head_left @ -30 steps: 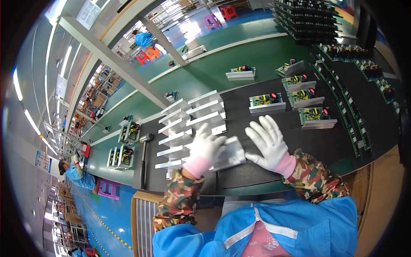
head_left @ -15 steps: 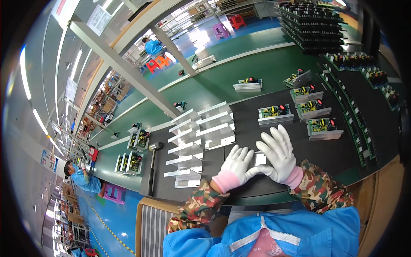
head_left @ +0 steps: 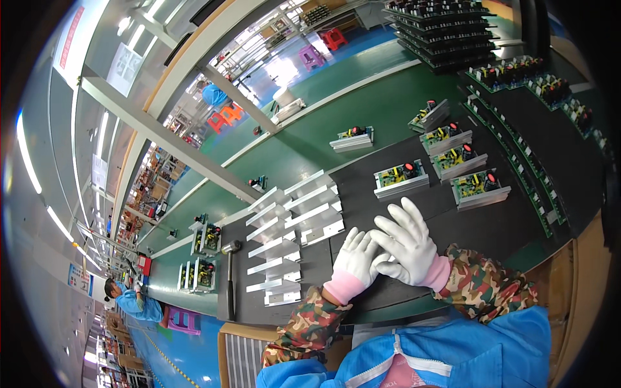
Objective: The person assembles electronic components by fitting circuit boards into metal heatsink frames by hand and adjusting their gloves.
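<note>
Green counter (head_left: 388,103), overlaid in its near part with black matting (head_left: 356,194), spans the middle of the frame.

Nearest, bottom of frame: wearer's blue jacket (head_left: 479,349) and camouflage sleeves (head_left: 310,326); a cardboard box (head_left: 252,330) with grey-striped contents at lower left of centre.

Just above, below frame centre: left hand (head_left: 356,262) and right hand (head_left: 409,249), both in white gloves with pink cuffs, meeting at the thumb side over the matting. Fingers of both extended, neither clenched. Whether anything is held beneath them cannot be told; the gloves cover that spot.

Left of the hands: bent silver metal plates (head_left: 283,296) in two slanting columns, a flange raised on each. Farther left, a hammer (head_left: 230,284), dark handle toward the lower edge.

Above and right of the hands: circuit boards on finned heat sinks (head_left: 401,178), several on the matting, one out on bare green. Similar assemblies (head_left: 206,275) at left of frame. Long narrow green boards (head_left: 527,171) run down the right side; black trays (head_left: 443,39) stacked at upper right.

Background: co-worker in blue (head_left: 136,304) at lower left, beside a purple stool (head_left: 184,321); orange stools (head_left: 225,118) and a red stool (head_left: 334,39) toward the top.
</note>
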The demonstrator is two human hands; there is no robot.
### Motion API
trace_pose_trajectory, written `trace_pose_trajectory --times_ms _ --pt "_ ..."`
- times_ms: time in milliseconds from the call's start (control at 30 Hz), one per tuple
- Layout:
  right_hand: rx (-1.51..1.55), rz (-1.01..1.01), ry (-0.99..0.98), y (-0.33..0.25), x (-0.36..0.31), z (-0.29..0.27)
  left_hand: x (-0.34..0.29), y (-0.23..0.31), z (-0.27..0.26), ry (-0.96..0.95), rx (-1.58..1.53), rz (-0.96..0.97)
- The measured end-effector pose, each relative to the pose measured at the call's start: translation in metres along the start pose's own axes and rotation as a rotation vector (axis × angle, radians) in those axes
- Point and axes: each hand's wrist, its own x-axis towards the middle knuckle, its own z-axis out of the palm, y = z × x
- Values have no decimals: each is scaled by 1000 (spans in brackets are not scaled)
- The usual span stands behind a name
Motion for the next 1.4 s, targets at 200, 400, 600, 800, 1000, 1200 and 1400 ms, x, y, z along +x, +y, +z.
trace_pose_trajectory --times_ms 200,400,600,800,1000,1200,1400 --pt "4 7 -4 0 1 -1 11 -8 -8 -28 -103 78" --pt "15 3 -4 1 0 0 7 -12 -1 37 -58 17" --pt "8 -30 -3 1 2 1 7 -11 4 105 -95 -17" --pt "130 -17 -22 -2 14 -12 6 -9 4 168 -208 -15" --pt "348 -19 -177 -29 14 -77 1 -14 13 193 -168 26" --pt "-152 510 -58 17 34 -207 1 -17 14 205 -182 20" --pt "-1285 379 33 123 31 -369 11 -7 6 237 -190 56"
